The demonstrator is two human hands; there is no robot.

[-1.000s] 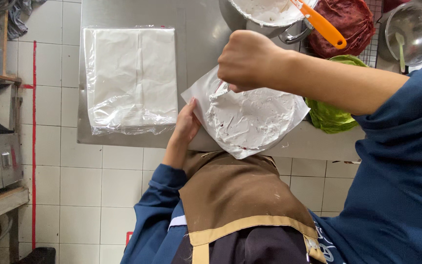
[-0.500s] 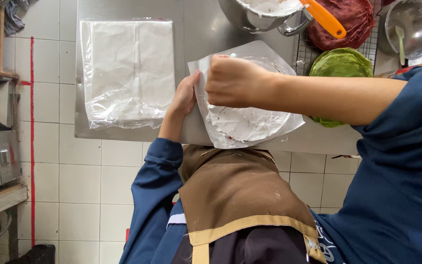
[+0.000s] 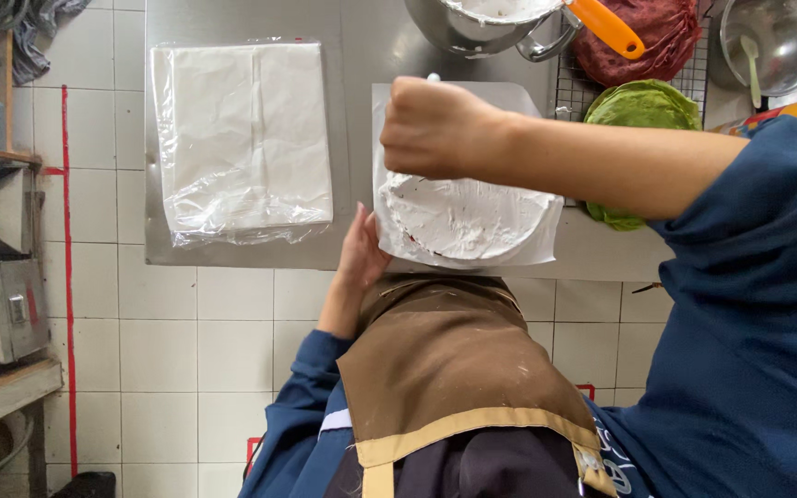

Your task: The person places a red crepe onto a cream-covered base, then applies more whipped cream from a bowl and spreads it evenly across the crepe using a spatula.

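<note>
On the steel counter (image 3: 362,55), near its front edge, a round cake layer covered in white cream (image 3: 463,217) sits on a sheet of white parchment (image 3: 389,111). Right hand (image 3: 435,127) is above the cake, closed in a fist around a thin white-tipped tool handle that pokes out just above the knuckles; the rest of the tool is hidden, so its kind is unclear. Left hand (image 3: 362,249) is at the left edge of the parchment, fingers flat against the paper and cake side, touching it; cannot tell if it is pinching the sheet or only steadying it. A bit of dark red shows at the cake's lower left rim.

Left of the cake, apart from it, a stack of white paper sheets in clear plastic wrap (image 3: 246,138) lies flat. Behind the cake a metal mixing bowl with white cream (image 3: 481,23) and an orange-handled spatula (image 3: 606,26) resting on it. On a wire cooling rack (image 3: 569,92) to the right are a green cake layer (image 3: 643,106) and a dark red one (image 3: 643,37). Farther right, a second steel bowl (image 3: 772,41) holds a pale green spoon. Person wears a brown apron (image 3: 454,360) over blue sleeves. White tiled floor (image 3: 205,350) below.
</note>
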